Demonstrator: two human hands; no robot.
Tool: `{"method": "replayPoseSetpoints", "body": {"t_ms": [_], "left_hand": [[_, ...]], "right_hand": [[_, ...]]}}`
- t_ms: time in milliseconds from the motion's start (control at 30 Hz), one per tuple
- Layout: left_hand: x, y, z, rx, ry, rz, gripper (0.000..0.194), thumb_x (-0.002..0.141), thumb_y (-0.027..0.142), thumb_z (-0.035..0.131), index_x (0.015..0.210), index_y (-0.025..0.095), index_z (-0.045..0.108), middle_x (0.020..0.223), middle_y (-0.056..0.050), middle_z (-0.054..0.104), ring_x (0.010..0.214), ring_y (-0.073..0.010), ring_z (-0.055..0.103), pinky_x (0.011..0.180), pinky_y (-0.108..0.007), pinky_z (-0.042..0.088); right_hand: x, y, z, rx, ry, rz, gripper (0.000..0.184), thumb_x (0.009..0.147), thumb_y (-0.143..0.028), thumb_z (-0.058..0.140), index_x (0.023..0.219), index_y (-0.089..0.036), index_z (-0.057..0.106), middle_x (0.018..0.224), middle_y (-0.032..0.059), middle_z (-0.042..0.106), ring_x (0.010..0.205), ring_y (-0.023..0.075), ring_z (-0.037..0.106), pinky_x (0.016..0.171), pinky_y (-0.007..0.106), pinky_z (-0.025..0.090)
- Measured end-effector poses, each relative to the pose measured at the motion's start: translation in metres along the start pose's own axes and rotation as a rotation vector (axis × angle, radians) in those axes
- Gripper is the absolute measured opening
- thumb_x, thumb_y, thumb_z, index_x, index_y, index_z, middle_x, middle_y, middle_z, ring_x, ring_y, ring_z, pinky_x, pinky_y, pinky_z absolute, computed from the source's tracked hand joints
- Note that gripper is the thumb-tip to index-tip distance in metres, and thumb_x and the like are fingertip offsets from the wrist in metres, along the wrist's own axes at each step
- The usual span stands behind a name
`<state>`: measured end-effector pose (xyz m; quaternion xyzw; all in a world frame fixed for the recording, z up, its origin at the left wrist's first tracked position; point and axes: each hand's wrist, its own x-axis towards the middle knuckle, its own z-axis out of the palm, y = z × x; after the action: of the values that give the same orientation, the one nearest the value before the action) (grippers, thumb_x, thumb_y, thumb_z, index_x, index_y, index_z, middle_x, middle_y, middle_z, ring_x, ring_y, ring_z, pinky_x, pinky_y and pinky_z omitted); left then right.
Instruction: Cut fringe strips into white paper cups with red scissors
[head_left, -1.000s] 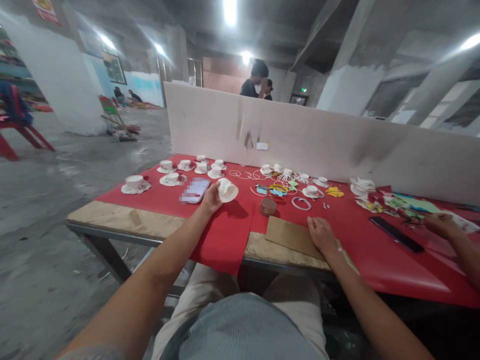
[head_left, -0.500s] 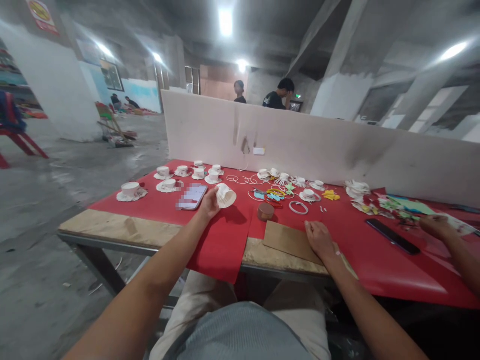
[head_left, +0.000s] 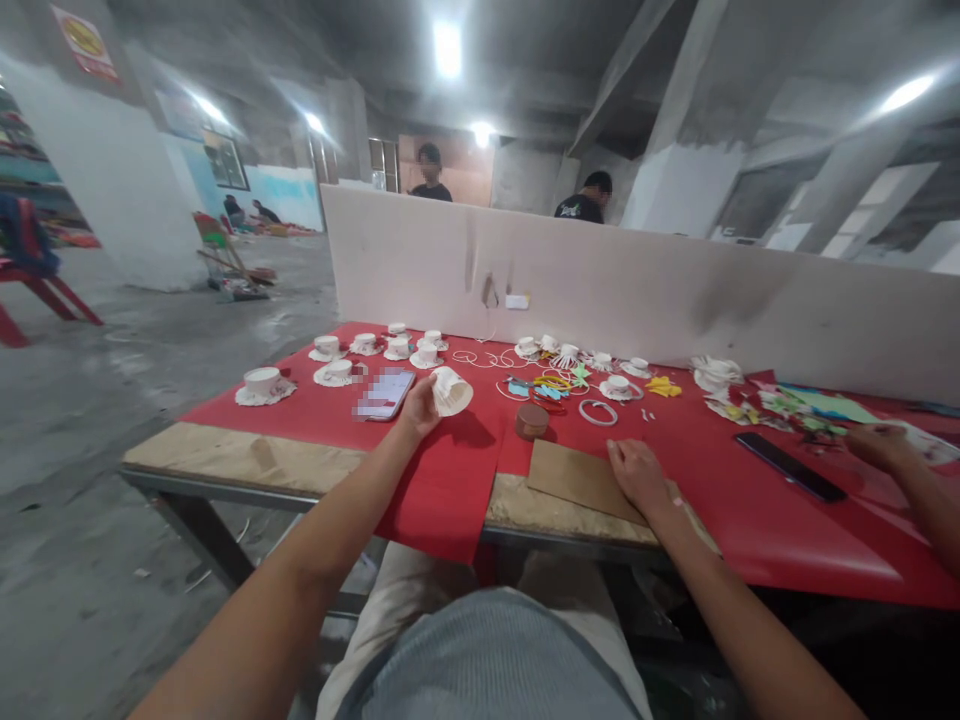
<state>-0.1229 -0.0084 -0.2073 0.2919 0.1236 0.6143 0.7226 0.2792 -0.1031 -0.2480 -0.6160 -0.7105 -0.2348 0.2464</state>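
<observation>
My left hand [head_left: 421,405] is closed round a white paper cup [head_left: 452,390], held on its side just above the red table cover [head_left: 442,470], with its open end facing right. A phone [head_left: 385,393] lies just left of that hand. My right hand [head_left: 637,472] rests flat, fingers stretched out, on the edge of a brown cardboard sheet [head_left: 581,480] at the table's front. A small brown round lid [head_left: 532,421] sits between the two hands.
Several white paper cup pieces on doilies [head_left: 263,384] line the far left. White rings [head_left: 599,412] and coloured paper scraps [head_left: 551,384] lie mid-table. Another person's hand [head_left: 877,446] and a dark phone [head_left: 789,466] are at right. A white board [head_left: 637,290] backs the table; two people stand beyond.
Both hands stay where they were. The view has shifted slightly, and the two people behind the board have moved apart, one leftward and one rightward.
</observation>
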Motion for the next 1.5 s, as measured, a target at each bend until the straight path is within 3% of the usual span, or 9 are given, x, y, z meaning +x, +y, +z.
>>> {"method": "replayPoseSetpoints", "body": {"t_ms": [200,433,1000,1267,1400,1500], "left_hand": [[0.001,-0.001,0.001,0.010,0.008,-0.003,0.018,0.079,0.021,0.052,0.091,0.012,0.062,0.079,-0.005,0.071,0.073,-0.0190,0.066,0.072,-0.030,0.050],[0.001,-0.002,0.001,0.022,0.006,-0.025,0.020,0.079,0.023,0.052,0.092,0.012,0.062,0.079,-0.006,0.071,0.074,-0.0193,0.066,0.074,-0.032,0.050],[-0.003,-0.002,0.002,0.053,-0.018,-0.047,0.020,0.079,0.023,0.053,0.091,0.012,0.062,0.081,-0.006,0.071,0.075,-0.0203,0.066,0.073,-0.032,0.050],[-0.002,-0.003,0.002,0.044,-0.014,-0.058,0.019,0.079,0.023,0.052,0.092,0.013,0.062,0.081,-0.005,0.071,0.076,-0.0194,0.066,0.077,-0.033,0.049],[-0.002,-0.003,0.003,0.046,-0.003,-0.060,0.020,0.079,0.023,0.053,0.092,0.013,0.062,0.081,-0.006,0.071,0.075,-0.0193,0.066,0.076,-0.032,0.050],[-0.002,-0.002,0.003,0.045,0.003,-0.062,0.019,0.078,0.023,0.053,0.091,0.012,0.063,0.082,-0.007,0.071,0.075,-0.0198,0.066,0.075,-0.032,0.050]], "right_hand": [[0.003,0.003,-0.001,-0.056,-0.070,-0.010,0.020,0.088,-0.031,0.053,0.097,-0.015,0.060,0.093,0.0025,0.063,0.080,0.0142,0.062,0.072,0.034,0.051],[0.003,0.004,0.001,-0.072,-0.106,-0.018,0.021,0.088,-0.031,0.053,0.099,-0.015,0.059,0.096,0.0031,0.063,0.082,0.0147,0.062,0.073,0.035,0.051],[0.003,0.001,-0.003,-0.057,-0.098,0.010,0.019,0.088,-0.031,0.052,0.094,-0.015,0.060,0.092,0.0021,0.064,0.080,0.0141,0.062,0.073,0.035,0.051],[0.006,-0.003,-0.005,0.059,-0.055,0.016,0.018,0.088,-0.031,0.053,0.092,-0.015,0.060,0.089,0.0014,0.064,0.077,0.0134,0.061,0.071,0.034,0.050],[0.006,-0.014,-0.030,0.204,0.051,-0.042,0.018,0.089,-0.030,0.051,0.092,-0.015,0.060,0.089,0.0013,0.063,0.078,0.0139,0.061,0.073,0.035,0.049],[-0.026,-0.040,-0.068,0.377,0.152,-0.193,0.019,0.092,-0.027,0.043,0.095,-0.017,0.059,0.091,0.0043,0.065,0.084,0.0173,0.061,0.078,0.040,0.045]]}}
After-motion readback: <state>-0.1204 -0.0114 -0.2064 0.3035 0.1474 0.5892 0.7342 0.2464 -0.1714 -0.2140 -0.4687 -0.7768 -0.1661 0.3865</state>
